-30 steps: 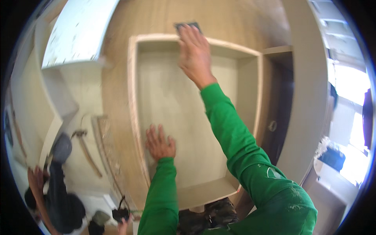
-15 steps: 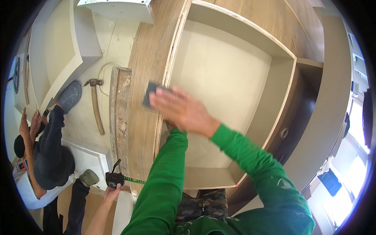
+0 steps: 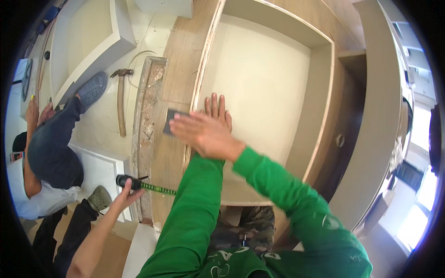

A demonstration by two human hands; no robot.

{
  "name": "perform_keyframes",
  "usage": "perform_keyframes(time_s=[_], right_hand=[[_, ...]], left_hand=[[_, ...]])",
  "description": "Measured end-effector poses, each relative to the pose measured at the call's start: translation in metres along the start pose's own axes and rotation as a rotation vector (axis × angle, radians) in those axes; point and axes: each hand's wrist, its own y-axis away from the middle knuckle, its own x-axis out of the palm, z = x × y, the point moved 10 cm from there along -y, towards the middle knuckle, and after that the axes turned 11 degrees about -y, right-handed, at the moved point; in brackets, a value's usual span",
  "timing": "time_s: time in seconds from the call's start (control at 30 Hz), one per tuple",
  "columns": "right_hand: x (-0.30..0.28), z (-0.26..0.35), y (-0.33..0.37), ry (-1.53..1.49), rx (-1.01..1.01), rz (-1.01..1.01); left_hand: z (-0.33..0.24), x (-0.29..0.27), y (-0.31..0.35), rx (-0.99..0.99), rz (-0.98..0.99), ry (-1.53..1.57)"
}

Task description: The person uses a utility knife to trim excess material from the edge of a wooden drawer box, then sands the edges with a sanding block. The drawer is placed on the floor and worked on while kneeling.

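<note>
My right hand (image 3: 206,135) reaches across to the left and presses a small dark sanding block (image 3: 172,121) onto the brown wooden side board (image 3: 178,69) of a large open cabinet box. The fingers cover most of the block. My left hand (image 3: 218,107) lies flat with fingers spread on the pale inner panel (image 3: 264,83) of the box, just inside its left edge. Its palm is hidden under my right hand. Both arms wear green sleeves.
A crouching co-worker (image 3: 51,153) at the left holds a black tape measure (image 3: 124,180) with its tape drawn toward the board. A hammer (image 3: 120,99) and a rough wooden strip (image 3: 147,111) lie on the floor. Another pale cabinet box (image 3: 88,41) sits at top left.
My right hand has carried the block from the far edge of the box to its left side board. My left hand now rests flat beside it, and the view has swung left.
</note>
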Motion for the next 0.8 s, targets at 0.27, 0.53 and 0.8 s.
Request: perform_keyframes(time_s=[0.27, 0.53, 0.8], right_hand=[[-0.012, -0.042, -0.036, 0.204, 0.124, -0.197], [0.09, 0.152, 0.145, -0.263, 0.315, -0.154], [0.031, 0.062, 0.036, 0.093, 0.276, -0.308]], left_hand=[[-0.04, -0.122, 0.194, 0.207, 0.582, 0.439], [0.204, -0.163, 0.366, -0.533, 0.201, 0.797], [0.206, -0.086, 0.348, -0.488, 0.257, 1.055]])
